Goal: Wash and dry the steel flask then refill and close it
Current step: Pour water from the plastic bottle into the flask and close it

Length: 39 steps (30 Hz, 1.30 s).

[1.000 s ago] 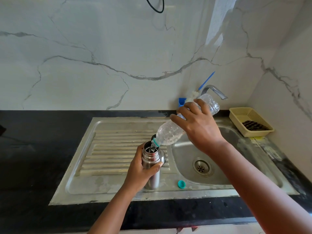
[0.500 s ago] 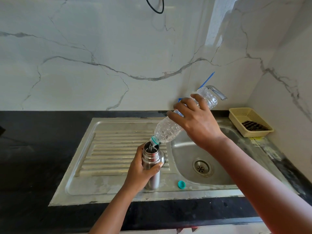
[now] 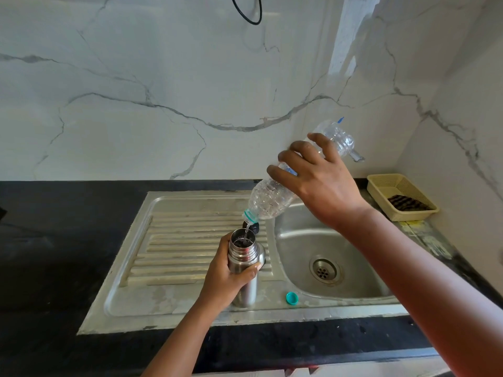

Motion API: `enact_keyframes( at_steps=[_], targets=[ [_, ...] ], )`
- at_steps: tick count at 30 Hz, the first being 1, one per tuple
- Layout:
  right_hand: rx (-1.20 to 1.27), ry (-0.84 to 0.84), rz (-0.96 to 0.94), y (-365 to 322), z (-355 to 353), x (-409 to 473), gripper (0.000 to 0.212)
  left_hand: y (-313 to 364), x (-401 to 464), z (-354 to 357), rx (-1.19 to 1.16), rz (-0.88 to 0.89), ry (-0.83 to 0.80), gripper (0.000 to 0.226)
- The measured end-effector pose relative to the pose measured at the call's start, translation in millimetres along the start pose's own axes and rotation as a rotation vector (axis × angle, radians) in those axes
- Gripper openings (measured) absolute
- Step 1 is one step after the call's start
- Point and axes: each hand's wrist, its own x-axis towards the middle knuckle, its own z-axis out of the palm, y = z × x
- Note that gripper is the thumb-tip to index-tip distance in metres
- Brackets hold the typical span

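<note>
The steel flask point(image 3: 244, 258) stands upright and uncapped on the sink's drainboard point(image 3: 177, 240). My left hand point(image 3: 226, 278) is wrapped around its body. A clear plastic bottle point(image 3: 272, 198) is tilted neck-down over the flask's mouth, held by my right hand point(image 3: 321, 186). A thin stream of water runs from the bottle's neck into the flask, where water shows inside. A dark round object point(image 3: 254, 227), maybe the flask's lid, lies just behind the flask's mouth. The bottle's teal cap point(image 3: 291, 298) lies on the steel near the basin's front edge.
The sink basin point(image 3: 299, 268) with its drain point(image 3: 324, 269) is to the right of the flask. A tap point(image 3: 357, 156) peeks out behind the bottle. A beige basket point(image 3: 381, 186) with a dark scrubber sits at the back right. Black counter point(image 3: 54, 254) surrounds the sink.
My right hand has raised the bottle's base higher, tilting it more steeply. The neck now sits a little above the flask's mouth. The left hand and flask have stayed put.
</note>
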Motion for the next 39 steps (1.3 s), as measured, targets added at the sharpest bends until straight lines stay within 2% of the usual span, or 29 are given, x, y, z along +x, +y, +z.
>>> enact_keyframes(
  at_steps=[4,10,13,16,19,22,26,32,35,39],
  targets=[
    [0.019,0.000,0.006,7,-6,5,0.037,-3,1,-1,0.011,-0.005,-0.010,0.064],
    [0.008,0.124,0.002,-2,-3,8,0.028,-3,1,0,0.022,-0.007,0.004,0.065],
    [0.037,0.087,-0.012,-17,8,-5,0.031,-3,0,-1,0.018,-0.009,-0.002,0.065],
    [0.179,-0.047,0.213,-26,24,-23,0.049,-3,1,0,0.007,-0.017,-0.008,0.065],
    [0.511,-0.236,0.514,-44,39,-49,0.066,-2,1,0,-0.008,-0.034,-0.009,0.064],
    [0.963,-0.400,0.839,-66,45,-76,0.070,-2,1,0,-0.030,-0.056,-0.004,0.063],
    [1.224,-0.539,1.161,-103,52,-105,0.069,1,0,-1,-0.043,-0.069,-0.013,0.063],
    [1.426,-0.606,1.344,-144,64,-131,0.060,0,-1,-1,-0.024,-0.075,-0.016,0.065],
    [1.436,-0.663,1.309,-152,69,-137,0.067,0,0,0,-0.007,-0.074,-0.015,0.065],
    [1.409,-0.652,1.252,-157,72,-140,0.068,-1,0,0,0.000,-0.069,-0.013,0.065]
  ],
)
